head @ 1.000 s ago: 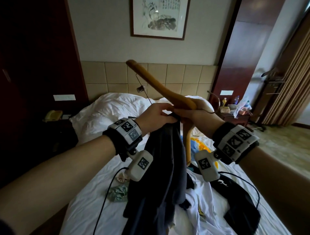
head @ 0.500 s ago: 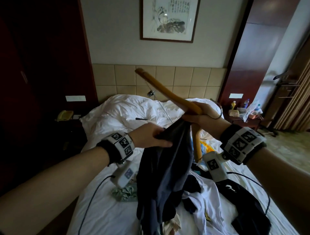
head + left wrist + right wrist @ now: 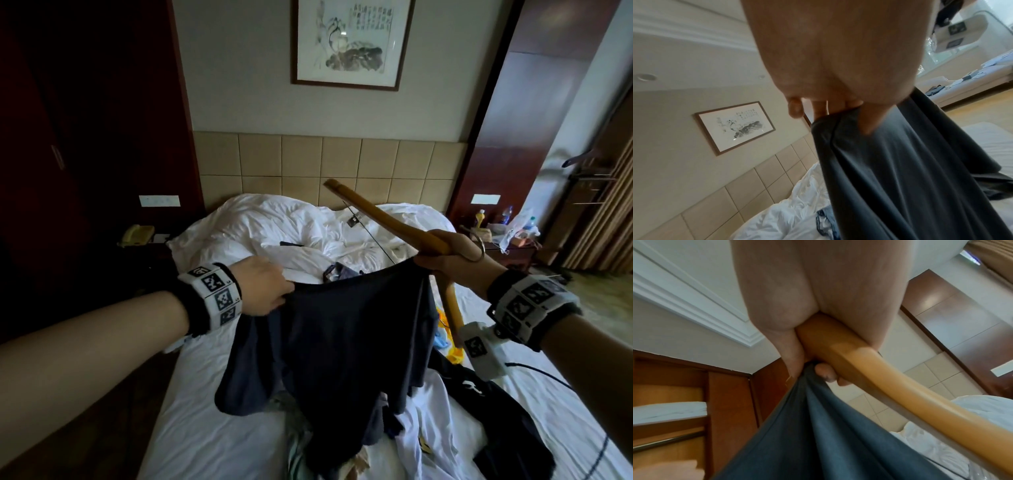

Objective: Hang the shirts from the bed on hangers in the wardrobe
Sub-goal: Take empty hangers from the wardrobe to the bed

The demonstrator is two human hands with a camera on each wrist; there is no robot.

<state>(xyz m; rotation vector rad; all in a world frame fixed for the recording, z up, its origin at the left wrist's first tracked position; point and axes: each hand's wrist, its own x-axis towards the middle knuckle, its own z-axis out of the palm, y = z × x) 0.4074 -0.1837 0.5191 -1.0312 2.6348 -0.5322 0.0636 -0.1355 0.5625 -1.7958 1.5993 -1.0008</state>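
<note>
Dark shirt [image 3: 349,329] stretched between hands, left fingers [image 3: 869,120] pinching hem, right fingers [image 3: 824,369] gripping shirt and hanger [image 3: 387,219]

A framed ink painting [image 3: 346,42] is hanging on the wall above a tan tiled headboard [image 3: 308,164]. A yellow telephone [image 3: 136,234] is sitting left of the pillows, and bottles [image 3: 480,217] are standing on the right nightstand [image 3: 513,250] beside brown curtains [image 3: 603,212].

**Dim hotel room, tiled headboard wall**

A framed ink painting [image 3: 346,41] hangs on the pale wall above a beige padded headboard [image 3: 329,168]. Dark red wood panels [image 3: 85,137] flank it. Tan curtains [image 3: 603,219] hang at right, beside a cluttered nightstand [image 3: 510,246].
</note>
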